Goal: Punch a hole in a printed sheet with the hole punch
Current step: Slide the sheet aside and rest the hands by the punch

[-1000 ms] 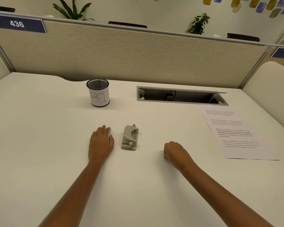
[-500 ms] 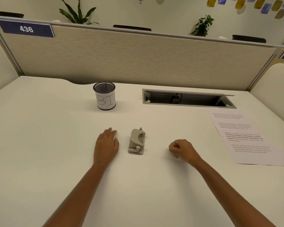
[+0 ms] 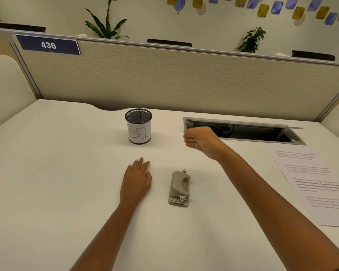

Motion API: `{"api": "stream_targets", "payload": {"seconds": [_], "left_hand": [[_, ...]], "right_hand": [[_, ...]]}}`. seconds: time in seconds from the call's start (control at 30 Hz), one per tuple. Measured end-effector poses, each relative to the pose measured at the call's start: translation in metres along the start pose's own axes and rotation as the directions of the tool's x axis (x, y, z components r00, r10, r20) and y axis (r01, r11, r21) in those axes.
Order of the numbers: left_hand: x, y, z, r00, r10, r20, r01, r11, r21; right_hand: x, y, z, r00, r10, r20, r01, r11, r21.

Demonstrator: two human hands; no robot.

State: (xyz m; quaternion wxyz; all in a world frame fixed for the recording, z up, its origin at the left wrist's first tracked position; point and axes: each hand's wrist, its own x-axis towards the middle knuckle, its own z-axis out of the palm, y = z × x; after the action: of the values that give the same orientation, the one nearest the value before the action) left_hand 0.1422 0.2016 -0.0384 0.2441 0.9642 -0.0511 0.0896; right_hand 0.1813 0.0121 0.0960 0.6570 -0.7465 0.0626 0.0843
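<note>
A small grey metal hole punch lies on the white desk between my two arms. My left hand rests flat on the desk just left of the punch, fingers together, holding nothing. My right hand is raised above the desk beyond the punch, curled into a loose fist with nothing visible in it. The printed sheet lies flat at the right side of the desk, well apart from both hands.
A black mesh pen cup labelled "BI" stands behind my left hand. An open cable tray is recessed in the desk at the back right. A beige partition closes off the far edge.
My right hand has lifted off the desk and moved forward, away from me, still in a fist. My left hand and the punch have stayed put; the camera has tilted up.
</note>
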Motion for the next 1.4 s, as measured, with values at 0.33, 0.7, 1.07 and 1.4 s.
{"api": "stream_targets", "payload": {"seconds": [0.33,0.7,1.07,1.4], "left_hand": [[0.021,-0.007,0.005,1.000,-0.012,0.009,0.012,1.000,0.005],[0.024,-0.013,0.011,1.000,-0.011,0.013,0.010,0.998,0.056],[0.024,-0.012,0.008,1.000,0.000,0.014,-0.001,0.997,0.078],[0.021,-0.008,0.007,0.999,-0.011,-0.033,0.012,0.999,0.031]], "right_hand": [[0.085,-0.045,0.082,0.972,-0.233,0.017,0.231,0.945,-0.230],[0.126,-0.048,0.114,0.925,-0.380,0.009,0.303,0.721,-0.624],[0.109,-0.030,0.088,0.931,-0.353,-0.089,0.282,0.853,-0.439],[0.006,0.075,-0.020,0.918,-0.247,-0.309,0.083,0.884,-0.460]]}}
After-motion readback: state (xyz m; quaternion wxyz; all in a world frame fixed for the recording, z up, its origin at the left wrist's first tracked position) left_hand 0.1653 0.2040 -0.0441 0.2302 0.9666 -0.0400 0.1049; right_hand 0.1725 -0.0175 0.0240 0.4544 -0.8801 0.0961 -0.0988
